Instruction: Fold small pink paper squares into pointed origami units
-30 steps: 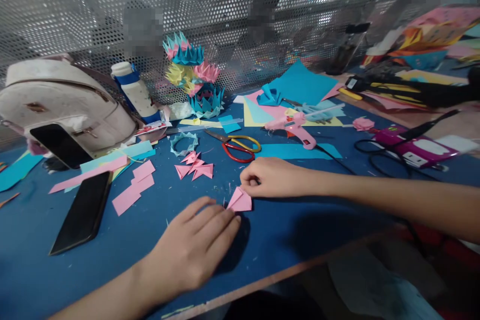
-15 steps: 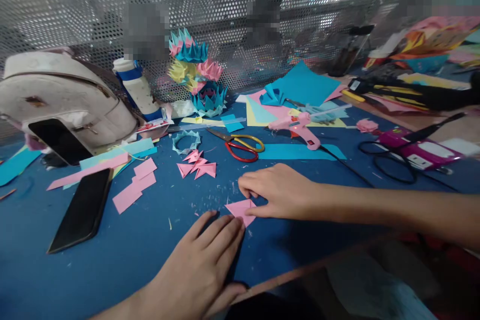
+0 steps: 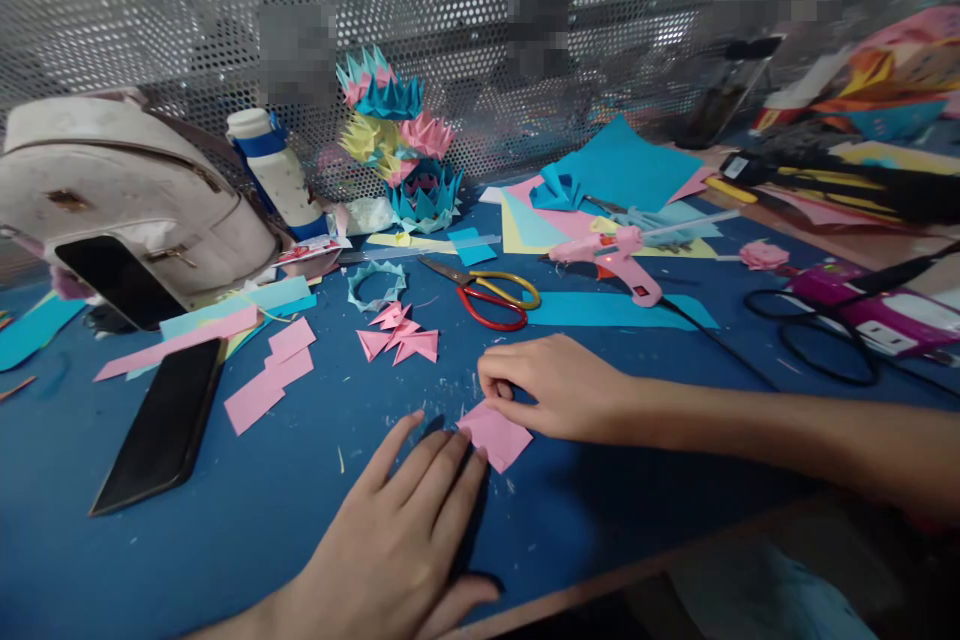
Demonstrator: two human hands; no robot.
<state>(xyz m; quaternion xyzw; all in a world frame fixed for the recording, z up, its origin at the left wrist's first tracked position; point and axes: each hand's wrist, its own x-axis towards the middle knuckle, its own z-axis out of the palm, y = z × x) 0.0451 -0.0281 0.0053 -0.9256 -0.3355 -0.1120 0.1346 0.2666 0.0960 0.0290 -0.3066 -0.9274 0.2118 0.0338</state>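
Note:
A small pink paper [image 3: 496, 436] lies on the blue table between my two hands. My left hand [image 3: 397, 510] rests flat with fingers spread, its fingertips on the paper's left edge. Thumb and bent fingers of my right hand [image 3: 559, 385] close on the paper's upper edge; the exact pinch point is partly hidden. Beyond my hands are several folded pink paper pieces [image 3: 401, 332] and a light blue paper ring [image 3: 376, 286]. Scissors [image 3: 491, 300] with one yellow and one red handle lie behind my right hand.
Left are a phone [image 3: 161, 425], pink paper strips [image 3: 274, 370], a backpack [image 3: 135, 200] and a bottle [image 3: 274, 170]. A paper lotus stack [image 3: 401, 140] stands at the back. A pink glue gun [image 3: 619, 260], its cord and a purple device [image 3: 885, 305] lie right.
The pink paper, a pointed folded shape before, now shows a squarer outline. My right hand's fingers have curled in at its upper edge. My left hand has barely moved.

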